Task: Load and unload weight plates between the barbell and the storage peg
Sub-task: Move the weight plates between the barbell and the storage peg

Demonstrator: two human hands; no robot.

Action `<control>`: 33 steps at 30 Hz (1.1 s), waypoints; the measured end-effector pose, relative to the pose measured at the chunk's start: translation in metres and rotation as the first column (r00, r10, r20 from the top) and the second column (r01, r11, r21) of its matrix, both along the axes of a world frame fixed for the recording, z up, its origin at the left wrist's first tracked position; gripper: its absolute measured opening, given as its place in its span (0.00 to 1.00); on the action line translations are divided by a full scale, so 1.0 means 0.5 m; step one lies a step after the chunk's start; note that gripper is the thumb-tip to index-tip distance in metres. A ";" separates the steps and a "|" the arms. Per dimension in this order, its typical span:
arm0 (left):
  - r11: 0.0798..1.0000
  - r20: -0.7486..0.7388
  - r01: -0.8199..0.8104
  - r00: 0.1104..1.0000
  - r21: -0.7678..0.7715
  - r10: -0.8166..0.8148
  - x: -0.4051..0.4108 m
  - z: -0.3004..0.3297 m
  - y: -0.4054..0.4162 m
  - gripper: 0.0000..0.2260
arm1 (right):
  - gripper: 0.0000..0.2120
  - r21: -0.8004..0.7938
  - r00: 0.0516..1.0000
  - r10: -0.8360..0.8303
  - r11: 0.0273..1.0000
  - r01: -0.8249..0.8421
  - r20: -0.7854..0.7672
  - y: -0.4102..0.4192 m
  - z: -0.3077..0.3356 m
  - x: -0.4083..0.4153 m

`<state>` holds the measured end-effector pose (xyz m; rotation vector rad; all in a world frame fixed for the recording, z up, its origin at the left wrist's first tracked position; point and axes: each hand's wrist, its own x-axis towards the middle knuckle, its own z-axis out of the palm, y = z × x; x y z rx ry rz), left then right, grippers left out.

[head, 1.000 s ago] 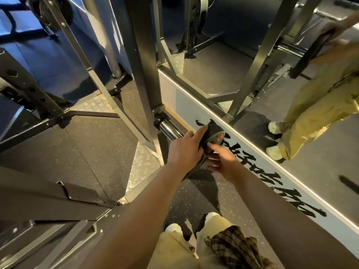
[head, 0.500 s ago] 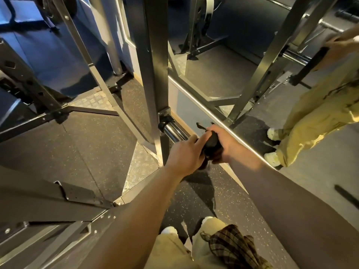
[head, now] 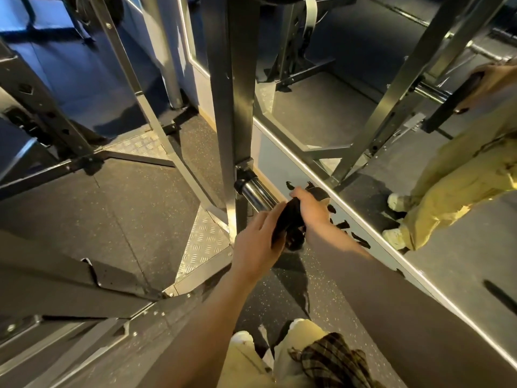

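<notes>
A small black weight plate (head: 288, 219) sits edge-on at the outer end of a chrome barbell sleeve (head: 253, 193), which sticks out from the rack's steel upright (head: 235, 93). My left hand (head: 258, 243) grips the plate's near side with the thumb over its rim. My right hand (head: 310, 210) holds the far side, fingers curled over the top edge. The plate's face and the sleeve's tip are hidden behind my hands.
A wall mirror (head: 419, 275) on the right runs close alongside and reflects the rack, my legs and the plate. Diamond-plate steel feet (head: 201, 242) and angled rack braces (head: 156, 121) cross the rubber floor on the left. My shoes (head: 243, 343) stand below.
My right hand moved from the plate's face round to its far edge and now curls over the top. The plate has turned edge-on between both hands. The view has shifted a little.
</notes>
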<state>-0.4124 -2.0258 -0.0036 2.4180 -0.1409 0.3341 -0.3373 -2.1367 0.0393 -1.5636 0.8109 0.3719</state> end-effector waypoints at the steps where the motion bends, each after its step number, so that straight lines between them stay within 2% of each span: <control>1: 0.994 -0.053 -0.076 0.996 -0.081 0.071 -0.011 -0.007 0.006 0.31 | 0.29 -0.010 1.000 -0.028 1.000 0.028 0.000 0.005 -0.006 -0.002; 3: 0.954 -0.221 -0.211 0.962 -0.212 0.163 -0.021 -0.003 0.008 0.30 | 0.29 -0.006 0.996 -0.086 0.996 0.086 -0.028 0.011 -0.015 0.001; 5: 0.959 -0.301 -0.209 0.943 -0.191 0.145 -0.007 0.001 0.009 0.23 | 0.30 -0.008 0.991 -0.125 0.992 0.124 -0.050 0.017 -0.012 0.009; 8: 0.987 -0.289 -0.124 0.953 -0.099 0.091 0.039 0.031 0.015 0.16 | 0.32 0.058 0.979 -0.178 0.981 0.184 -0.095 0.017 0.003 0.035; 11: 0.999 -0.288 -0.045 0.957 -0.008 0.041 0.081 0.059 0.024 0.16 | 0.21 0.119 0.977 -0.177 0.974 0.191 -0.120 0.014 0.008 0.068; 13: 0.999 -0.288 -0.035 0.957 0.027 0.041 0.090 0.067 0.025 0.16 | 0.18 0.121 0.984 -0.130 0.982 0.145 -0.121 0.011 0.006 0.076; 18: 0.999 -0.290 -0.040 0.956 0.027 0.046 0.086 0.057 0.024 0.17 | 0.21 0.061 0.995 0.017 0.998 -0.011 -0.102 -0.006 0.001 0.069; 20: 0.999 -0.289 -0.051 0.956 0.017 0.053 0.083 0.053 0.027 0.17 | 0.30 0.012 0.994 0.064 0.998 -0.063 -0.090 -0.007 0.001 0.065; 21: 0.998 -0.288 -0.061 0.956 -0.002 0.058 0.080 0.051 0.028 0.17 | 0.36 -0.088 0.993 0.103 0.990 -0.108 -0.060 -0.005 0.000 0.059; 23: 0.995 -0.299 -0.088 0.951 -0.039 0.073 0.065 0.044 0.033 0.20 | 0.41 -0.341 0.976 0.201 0.926 -0.162 0.082 -0.001 -0.005 0.033; 24: 0.991 -0.311 -0.113 0.947 -0.076 0.084 0.054 0.035 0.039 0.21 | 0.41 -0.484 0.940 0.292 0.857 -0.175 0.177 0.002 -0.005 0.017; 26: 0.961 -0.337 -0.199 0.933 -0.193 0.125 0.021 0.009 0.053 0.26 | 0.34 -0.762 0.787 0.561 0.618 -0.194 0.255 0.018 0.007 -0.014; 28: 0.919 -0.408 -0.294 0.897 -0.261 0.171 -0.015 -0.018 0.070 0.33 | 0.22 -0.874 0.639 0.746 0.423 -0.239 0.186 0.045 0.007 -0.020; 30: 0.906 -0.479 -0.362 0.849 -0.220 0.223 -0.035 -0.040 0.082 0.40 | 0.15 -0.926 0.585 0.803 0.300 -0.231 0.114 0.068 -0.003 -0.018; 31: 0.901 -0.496 -0.389 0.831 -0.194 0.252 -0.038 -0.046 0.086 0.42 | 0.13 -0.947 0.578 0.806 0.272 -0.173 0.126 0.076 -0.009 -0.016; 33: 0.905 -0.483 -0.389 0.834 -0.169 0.268 -0.033 -0.047 0.084 0.43 | 0.11 -0.954 0.580 0.785 0.297 -0.047 0.216 0.078 -0.023 -0.005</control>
